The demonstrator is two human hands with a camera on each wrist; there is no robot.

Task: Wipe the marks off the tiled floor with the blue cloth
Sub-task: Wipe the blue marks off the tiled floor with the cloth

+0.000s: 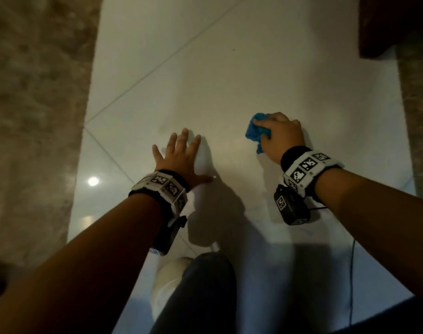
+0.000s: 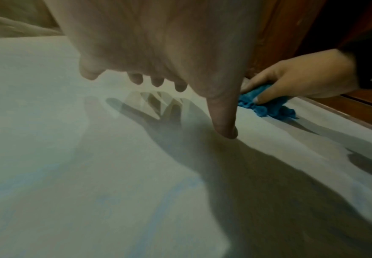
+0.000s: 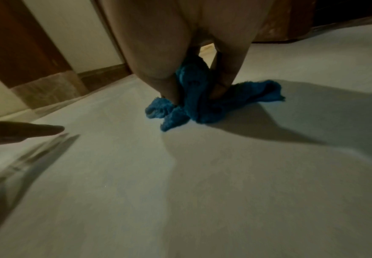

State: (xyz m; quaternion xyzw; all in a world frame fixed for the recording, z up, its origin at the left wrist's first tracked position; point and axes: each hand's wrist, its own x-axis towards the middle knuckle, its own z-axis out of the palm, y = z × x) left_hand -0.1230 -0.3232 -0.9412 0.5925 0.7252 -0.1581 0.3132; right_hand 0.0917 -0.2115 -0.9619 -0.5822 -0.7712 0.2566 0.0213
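My right hand (image 1: 279, 137) grips a bunched blue cloth (image 1: 256, 132) and holds it down on the pale tiled floor (image 1: 205, 88). The right wrist view shows the cloth (image 3: 194, 104) pinched between thumb and fingers, its ends spread on the tile. In the left wrist view the cloth (image 2: 266, 104) lies under that right hand (image 2: 299, 78). My left hand (image 1: 181, 155) lies to the left of the cloth with fingers spread and straight, the thumb tip (image 2: 227, 131) touching the floor. A tiny dark speck (image 1: 233, 49) sits farther ahead; a faint smudge (image 1: 163, 127) lies by the left fingertips.
A mottled brown stone border (image 1: 34, 104) runs along the left, another strip (image 1: 415, 116) along the right. Dark wooden furniture (image 1: 396, 22) stands at the far right. My knee in dark trousers (image 1: 200, 292) and a thin cable (image 1: 351, 280) are near the bottom. A lamp glare (image 1: 93, 181) reflects on the tile.
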